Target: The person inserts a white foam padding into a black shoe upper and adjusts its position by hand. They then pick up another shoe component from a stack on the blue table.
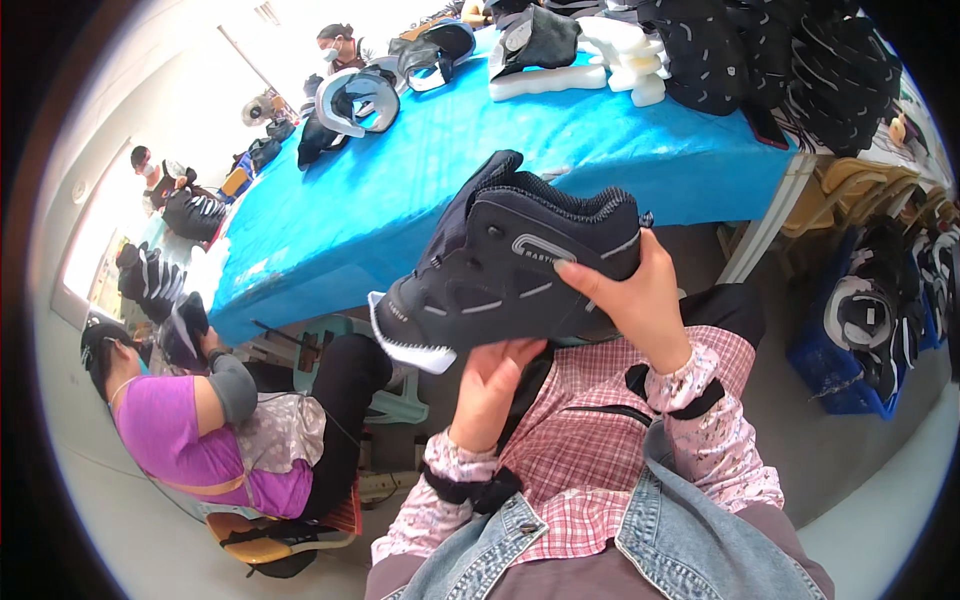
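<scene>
A dark navy shoe upper (520, 260) with grey trim and a padded collar is held over my lap, its toe to the left. White material (408, 345) sticks out along the toe's lower edge. My right hand (640, 295) grips the heel end, thumb pressed on the outer side and fingers hidden behind it. From below, my left hand (493, 385) holds the bottom edge near the forefoot; its fingertips are partly hidden by the upper. No sole shows on the upper.
A blue-covered table (400, 210) stands ahead, bearing shoe uppers (360, 100), white foam-like pieces (625, 55) and a dark pile of uppers (780, 60). Right, a blue crate (850, 330) holds more uppers. A person in purple (180, 420) sits close at left; others work farther back.
</scene>
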`<state>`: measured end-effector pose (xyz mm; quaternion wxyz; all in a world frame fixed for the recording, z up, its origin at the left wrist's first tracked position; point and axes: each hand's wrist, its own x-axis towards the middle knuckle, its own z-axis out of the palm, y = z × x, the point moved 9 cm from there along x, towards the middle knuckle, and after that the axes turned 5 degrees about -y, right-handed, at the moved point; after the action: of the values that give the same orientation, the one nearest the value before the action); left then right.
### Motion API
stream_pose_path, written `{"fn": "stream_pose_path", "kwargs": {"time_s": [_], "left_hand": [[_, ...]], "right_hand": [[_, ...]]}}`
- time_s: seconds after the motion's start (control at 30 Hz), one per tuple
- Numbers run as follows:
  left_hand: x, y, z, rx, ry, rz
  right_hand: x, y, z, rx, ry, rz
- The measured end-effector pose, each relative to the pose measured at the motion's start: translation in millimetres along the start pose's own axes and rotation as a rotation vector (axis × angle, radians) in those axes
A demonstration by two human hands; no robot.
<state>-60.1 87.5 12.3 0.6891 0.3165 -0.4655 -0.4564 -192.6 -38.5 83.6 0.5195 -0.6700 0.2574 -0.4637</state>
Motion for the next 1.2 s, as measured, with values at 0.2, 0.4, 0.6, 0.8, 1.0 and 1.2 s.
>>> {"fn": "stream_pose_path", "kwargs": {"time_s": [0.2,0.4,0.6,0.8,1.0,1.2], "left_hand": [[25,16,20,-0.581,-0.149,0.045],[11,8,14,-0.735,-0.113,0.030],[11,8,18,-0.689,-0.107,0.017],[9,10,12,-0.666,-0.062,0.038],[8,10,9,-0.657,-0.054,0.038],[8,4,7,-0.675,-0.034,0.008]], "right_hand": [[-18,13,21,0.086,-0.121,-0.041],[-20,-52,-10,-0.315,-0.045,-0.441],[-32,-89,10,-0.637,-0.073,-0.633],[-29,-79,16,-0.565,-0.106,-0.572],[-28,-78,18,-0.537,-0.129,-0.559],[-28,-76,18,-0.540,-0.128,-0.564]]}}
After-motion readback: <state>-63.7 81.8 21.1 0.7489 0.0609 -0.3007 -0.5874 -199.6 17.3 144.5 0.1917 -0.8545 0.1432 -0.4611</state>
